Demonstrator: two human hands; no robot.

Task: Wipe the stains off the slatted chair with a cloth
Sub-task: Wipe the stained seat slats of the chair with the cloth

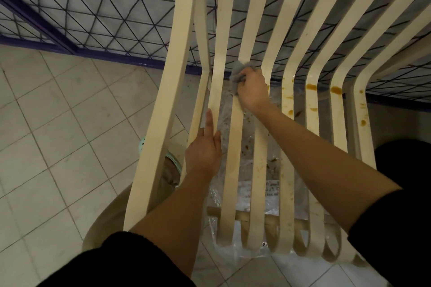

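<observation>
While the flat, empty left hand (205,149) steadies the cream plastic slatted chair (163,100), the right hand (253,89) clutches a crumpled grey cloth (240,71) tight to scrub, orange-brown stains (311,87) just right of it.

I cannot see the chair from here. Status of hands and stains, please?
Right hand grips cloth at seat bend. Left hand rests on slat. Brown stains on right-side slats. Nothing in the way.
</observation>
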